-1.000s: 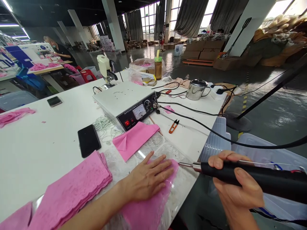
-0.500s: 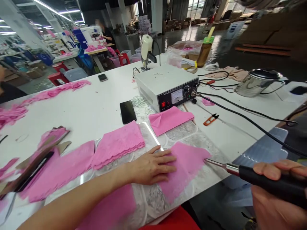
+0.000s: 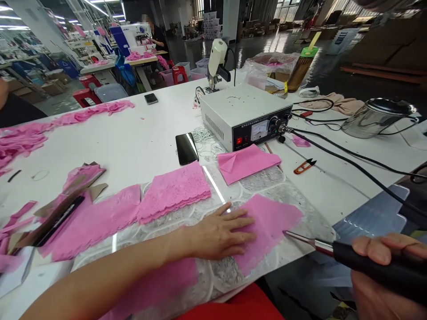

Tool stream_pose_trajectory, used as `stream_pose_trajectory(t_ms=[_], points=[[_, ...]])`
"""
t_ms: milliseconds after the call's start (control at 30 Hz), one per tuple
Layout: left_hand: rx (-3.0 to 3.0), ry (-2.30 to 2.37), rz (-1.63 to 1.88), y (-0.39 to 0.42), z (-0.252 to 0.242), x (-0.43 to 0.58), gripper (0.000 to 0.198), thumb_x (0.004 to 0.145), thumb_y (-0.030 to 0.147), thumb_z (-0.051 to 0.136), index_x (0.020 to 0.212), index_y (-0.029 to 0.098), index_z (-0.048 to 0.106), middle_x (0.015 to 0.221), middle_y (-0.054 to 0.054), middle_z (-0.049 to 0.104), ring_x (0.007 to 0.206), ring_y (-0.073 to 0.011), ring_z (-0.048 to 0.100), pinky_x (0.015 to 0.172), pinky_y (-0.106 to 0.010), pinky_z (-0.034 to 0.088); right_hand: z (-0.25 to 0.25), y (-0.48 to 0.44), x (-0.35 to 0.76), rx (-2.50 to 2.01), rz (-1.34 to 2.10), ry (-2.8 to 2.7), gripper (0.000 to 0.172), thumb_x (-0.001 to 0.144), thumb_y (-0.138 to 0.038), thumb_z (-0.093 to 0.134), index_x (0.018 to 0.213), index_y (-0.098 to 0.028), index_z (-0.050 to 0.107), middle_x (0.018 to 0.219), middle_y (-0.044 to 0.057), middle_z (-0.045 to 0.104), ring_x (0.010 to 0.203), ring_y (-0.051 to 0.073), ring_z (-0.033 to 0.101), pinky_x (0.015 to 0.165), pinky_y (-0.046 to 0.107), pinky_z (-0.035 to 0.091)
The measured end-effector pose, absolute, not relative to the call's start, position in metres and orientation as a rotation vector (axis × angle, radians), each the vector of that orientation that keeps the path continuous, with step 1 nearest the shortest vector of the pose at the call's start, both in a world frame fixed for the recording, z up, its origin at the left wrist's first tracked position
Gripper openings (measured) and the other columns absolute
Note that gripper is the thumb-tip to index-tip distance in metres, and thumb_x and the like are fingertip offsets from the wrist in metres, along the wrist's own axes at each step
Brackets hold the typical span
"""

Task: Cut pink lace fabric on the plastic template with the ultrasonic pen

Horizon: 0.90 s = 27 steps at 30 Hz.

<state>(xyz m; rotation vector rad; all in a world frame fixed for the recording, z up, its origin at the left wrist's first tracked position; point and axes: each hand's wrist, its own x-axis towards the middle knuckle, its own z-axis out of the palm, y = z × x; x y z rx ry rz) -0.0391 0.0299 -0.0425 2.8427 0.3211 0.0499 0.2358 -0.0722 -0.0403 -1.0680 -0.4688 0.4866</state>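
Note:
My left hand [image 3: 220, 233] lies flat, fingers spread, on a pink lace piece [image 3: 270, 222] that rests on a clear plate near the table's front edge. My right hand [image 3: 383, 275] at the lower right is wrapped round the black handle of a cutting wand [image 3: 367, 262]. The wand's metal tip touches the right edge of that pink piece. A black cable runs from the wand to the white control box [image 3: 245, 113] behind.
A stack of pink lace [image 3: 175, 191] and a folded pink cloth [image 3: 245, 162] lie behind my left hand. A black phone [image 3: 186, 148], orange snips [image 3: 303, 166], a steel pot [image 3: 380, 116] and a bottle [image 3: 300, 66] are on the white table. A person works at a far bench.
The view swung left and down over the second. My right hand brought the wand tip from off the table's edge onto the pink piece's right edge. My left hand stayed flat on it.

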Motion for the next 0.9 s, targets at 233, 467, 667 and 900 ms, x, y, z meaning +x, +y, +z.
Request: stream_pose_trajectory(t_ms=[233,467,667,900], points=[[2.768,0.348,0.041,0.02,-0.039,-0.042,0.041,0.104,0.043,0.039,0.134,0.021,0.055,0.155,-0.008,0.039,0.148,-0.0269,0.024,0.121,-0.054,0.011,-0.024,-0.07,0.221,-1.065,0.43,-0.481,0.017,0.051,-0.031,0.055,0.062,-0.027,0.068,0.068,0.002,0.053,0.05,0.015,0.039,0.05,0.038,0.033],[2.642,0.322,0.057,0.012,-0.029,-0.048,0.023,0.102,0.029,0.047,0.101,0.02,0.068,0.152,-0.006,0.044,0.149,-0.0246,0.024,0.123,-0.052,0.011,-0.028,-0.065,0.223,-0.993,0.381,-0.459,0.025,0.046,-0.025,0.048,0.059,-0.023,0.068,0.059,0.002,0.058,0.039,0.014,0.042,0.04,0.033,0.031],[2.65,0.317,0.129,0.008,-0.035,-0.047,0.028,0.102,0.029,0.045,0.091,0.019,0.068,0.149,-0.008,0.048,0.148,-0.0243,0.025,0.122,-0.053,0.013,-0.028,-0.068,0.223,-0.966,0.389,-0.472,0.024,0.045,-0.024,0.05,0.061,-0.021,0.068,0.059,0.003,0.058,0.039,0.014,0.044,0.037,0.031,0.033],[2.684,0.363,0.121,0.003,-0.034,-0.049,0.017,0.099,0.022,0.052,0.094,0.019,0.068,0.147,-0.009,0.05,0.147,-0.024,0.028,0.123,-0.052,0.013,-0.028,-0.07,0.222,-0.95,0.369,-0.449,0.021,0.044,-0.025,0.05,0.057,-0.02,0.065,0.056,0.002,0.053,0.037,0.013,0.043,0.035,0.03,0.032]])
